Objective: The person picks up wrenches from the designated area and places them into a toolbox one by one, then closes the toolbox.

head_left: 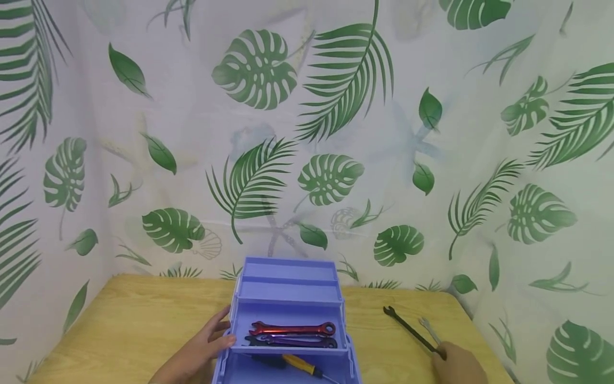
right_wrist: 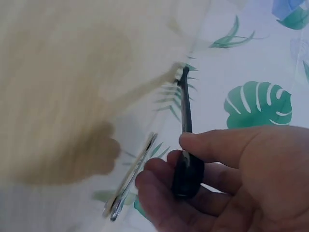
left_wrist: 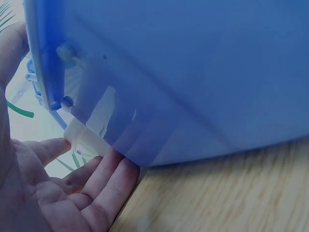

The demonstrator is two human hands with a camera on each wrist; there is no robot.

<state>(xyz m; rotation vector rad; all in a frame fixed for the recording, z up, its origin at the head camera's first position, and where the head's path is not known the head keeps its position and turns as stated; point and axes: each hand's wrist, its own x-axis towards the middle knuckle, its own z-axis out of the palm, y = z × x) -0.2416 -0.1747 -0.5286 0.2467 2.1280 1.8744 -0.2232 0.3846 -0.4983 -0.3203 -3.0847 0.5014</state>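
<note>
An open blue toolbox stands at the table's near middle. Its tray holds a red wrench and a purple wrench, and a yellow-handled screwdriver lies in the compartment below. My left hand rests against the box's left side. In the left wrist view its straight fingers touch the blue wall by a white hinge strip. At the right, my right hand pinches the end of a black wrench, thumb over fingers. A silver wrench lies just beside it on the table.
The wooden table ends at a leaf-patterned curtain behind and on both sides. Its right edge runs close to the two wrenches. In the right wrist view the silver wrench lies left of the black wrench.
</note>
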